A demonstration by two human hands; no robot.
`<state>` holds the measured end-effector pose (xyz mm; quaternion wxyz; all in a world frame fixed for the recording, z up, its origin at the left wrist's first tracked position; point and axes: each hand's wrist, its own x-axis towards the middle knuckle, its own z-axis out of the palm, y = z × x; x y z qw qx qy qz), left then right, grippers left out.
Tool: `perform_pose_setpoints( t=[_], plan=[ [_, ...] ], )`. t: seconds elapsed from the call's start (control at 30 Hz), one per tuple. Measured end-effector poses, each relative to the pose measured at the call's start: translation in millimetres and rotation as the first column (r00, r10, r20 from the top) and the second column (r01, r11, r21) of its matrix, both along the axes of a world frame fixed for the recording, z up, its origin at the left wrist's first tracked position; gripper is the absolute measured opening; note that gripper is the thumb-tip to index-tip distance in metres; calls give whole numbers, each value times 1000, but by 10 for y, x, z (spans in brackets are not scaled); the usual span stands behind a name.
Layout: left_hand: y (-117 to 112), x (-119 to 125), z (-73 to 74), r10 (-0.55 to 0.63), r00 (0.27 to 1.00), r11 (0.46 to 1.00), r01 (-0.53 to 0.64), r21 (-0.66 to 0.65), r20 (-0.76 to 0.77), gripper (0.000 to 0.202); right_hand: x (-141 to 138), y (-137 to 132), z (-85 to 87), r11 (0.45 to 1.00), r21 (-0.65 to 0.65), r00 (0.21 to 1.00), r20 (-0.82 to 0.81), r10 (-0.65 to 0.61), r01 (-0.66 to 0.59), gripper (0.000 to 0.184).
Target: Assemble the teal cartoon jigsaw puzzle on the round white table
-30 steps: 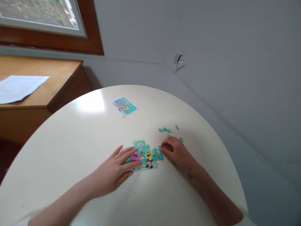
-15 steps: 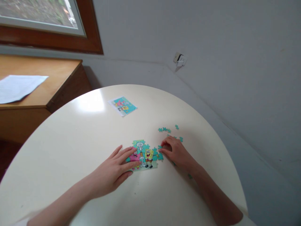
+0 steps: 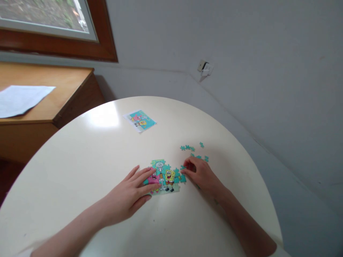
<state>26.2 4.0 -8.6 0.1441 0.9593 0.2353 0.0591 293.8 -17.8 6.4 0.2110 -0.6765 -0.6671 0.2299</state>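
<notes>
A partly joined cartoon jigsaw puzzle (image 3: 165, 175) lies on a round cream table (image 3: 93, 160). My left hand (image 3: 128, 196) rests flat with fingers spread, its fingertips pressing the puzzle's left part. My right hand (image 3: 201, 175) sits at the puzzle's right edge, fingers curled and pinched at a teal piece there. Several loose teal pieces (image 3: 187, 147) lie just beyond my right hand.
A small reference picture card (image 3: 139, 120) lies further back on the table. A wooden desk (image 3: 53, 96) with a white paper sheet (image 3: 18, 98) stands at the left under a window. A grey wall with a socket (image 3: 203, 67) runs close on the right.
My right hand has curled in slightly and shifted a little toward me at the puzzle's right edge. My left hand has stayed on the puzzle.
</notes>
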Motion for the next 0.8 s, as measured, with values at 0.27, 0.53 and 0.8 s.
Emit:
perform_pose_setpoints(
  t=[0.27,0.53,0.8],
  plan=[
    [-2,1,1,-5,1000,1000,5,-3,8,39,38,-9,-66,985,167,999,14,44,-46,2],
    [-7,5,5,-2,1000,1000,1,9,19,38,74,8,-131,965,260,996,-84,6,16,10],
    [2,12,0,-9,1000,1000,9,7,4,39,80,16,-163,950,313,994,-101,48,-14,20]
  ],
)
